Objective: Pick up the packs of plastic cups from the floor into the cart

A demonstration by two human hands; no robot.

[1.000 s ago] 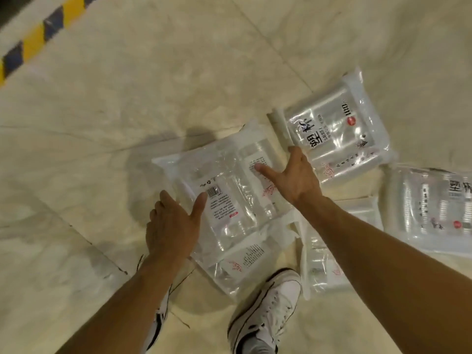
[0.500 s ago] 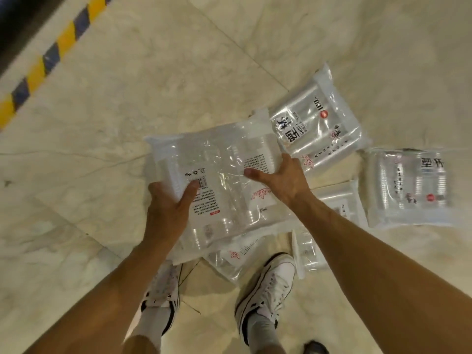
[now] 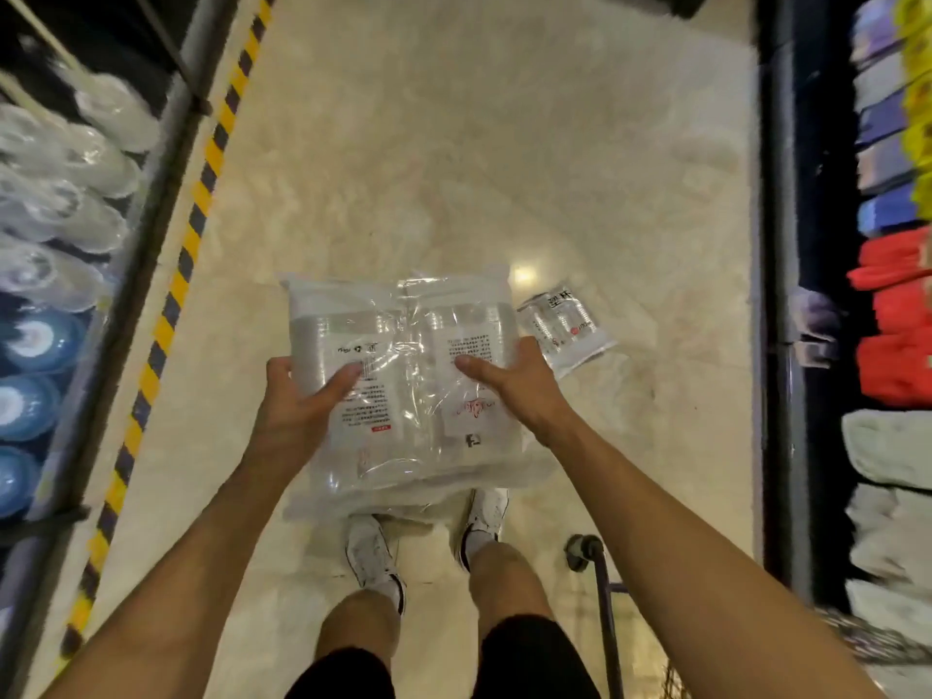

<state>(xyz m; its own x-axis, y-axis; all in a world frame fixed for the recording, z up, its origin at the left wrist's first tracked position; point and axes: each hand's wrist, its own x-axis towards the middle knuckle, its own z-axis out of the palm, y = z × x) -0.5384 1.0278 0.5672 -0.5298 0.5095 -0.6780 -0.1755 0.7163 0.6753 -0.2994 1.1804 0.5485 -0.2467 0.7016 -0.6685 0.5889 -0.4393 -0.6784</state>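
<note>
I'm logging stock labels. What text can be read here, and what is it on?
"塑杯": large black characters, sideways, on the floor pack.
Held pack: small black print, barcode and red logo, all too blurred to read.
Shelf goods: nothing readable.

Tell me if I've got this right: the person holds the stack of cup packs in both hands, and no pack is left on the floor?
Not quite. The left hand and right hand do hold the stack of cup packs, but one pack lies on the floor beyond the right hand, as the head view shows.
</note>
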